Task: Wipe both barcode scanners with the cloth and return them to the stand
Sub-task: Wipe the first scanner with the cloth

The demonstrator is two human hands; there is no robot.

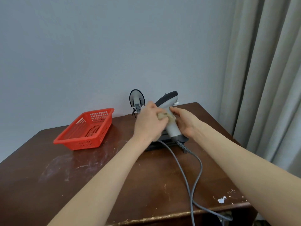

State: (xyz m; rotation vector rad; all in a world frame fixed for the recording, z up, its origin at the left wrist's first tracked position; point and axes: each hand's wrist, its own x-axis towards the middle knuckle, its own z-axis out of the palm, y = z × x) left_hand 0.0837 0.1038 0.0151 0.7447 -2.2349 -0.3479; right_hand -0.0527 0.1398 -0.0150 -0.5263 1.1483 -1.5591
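Observation:
A grey barcode scanner (169, 103) with a black top is held up over the table's middle. My right hand (184, 123) grips its handle from the right. A bunched tan cloth (164, 116) is held in my left hand (149, 123) and pressed against the handle's left side. The second scanner (136, 99) sits upright in the black stand (133, 113) by the wall. A dark base (156, 145) lies under my hands, mostly hidden.
A red plastic basket (84, 129) stands on the left of the brown wooden table (81, 173). Grey cables (190, 173) run from the held scanner over the table's front edge. A grey curtain (267, 79) hangs at the right; the wall is close behind.

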